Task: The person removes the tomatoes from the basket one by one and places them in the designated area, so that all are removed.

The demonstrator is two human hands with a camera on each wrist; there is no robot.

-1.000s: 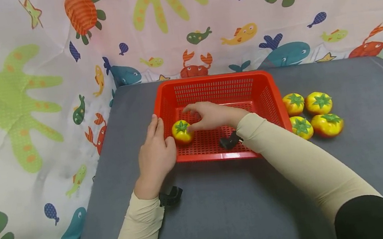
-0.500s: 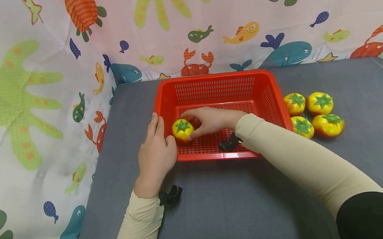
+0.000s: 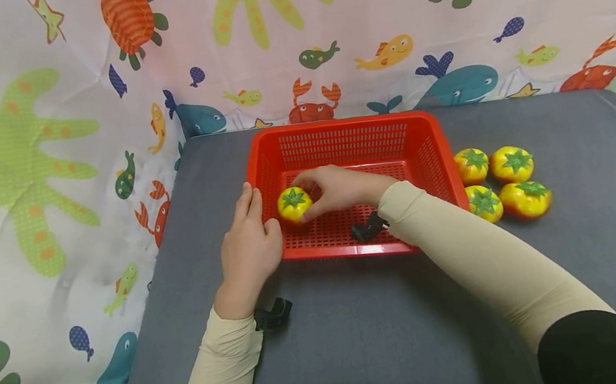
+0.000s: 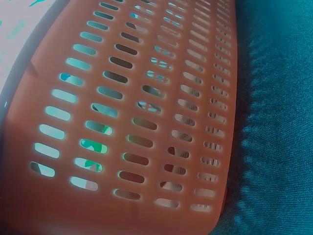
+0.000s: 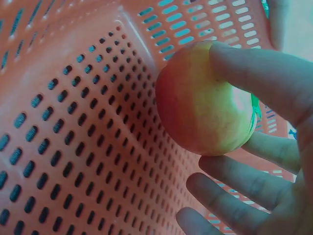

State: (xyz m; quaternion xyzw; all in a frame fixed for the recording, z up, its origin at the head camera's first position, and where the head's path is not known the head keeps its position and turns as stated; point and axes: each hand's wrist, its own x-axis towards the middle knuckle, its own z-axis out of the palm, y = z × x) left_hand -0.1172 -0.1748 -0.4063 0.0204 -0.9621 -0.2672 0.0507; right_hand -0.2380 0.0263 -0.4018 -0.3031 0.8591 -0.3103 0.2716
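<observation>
A yellow-and-red tomato (image 3: 294,205) with a green star-shaped calyx is inside the red plastic basket (image 3: 351,251), near its left end. My right hand (image 3: 342,189) reaches in over the front rim and pinches it between thumb and fingertips. In the right wrist view, the tomato (image 5: 205,103) sits between the thumb above and the fingertips below, over the slotted basket floor. My left hand (image 3: 251,245) rests at the basket's left rim, fingers straight along it and thumb by the front corner. Slotted basket wall (image 4: 132,122) fills much of the left wrist view.
Several more tomatoes (image 3: 511,165) stand grouped on the grey table (image 3: 385,331), just right of the basket. A curtain (image 3: 277,47) printed with sea animals hangs behind and to the left. Each wrist wears a small black camera mount (image 3: 273,315).
My right thumb and fingers have closed in around the tomato, which has shifted very slightly to the right. The left hand stays at the rim.
</observation>
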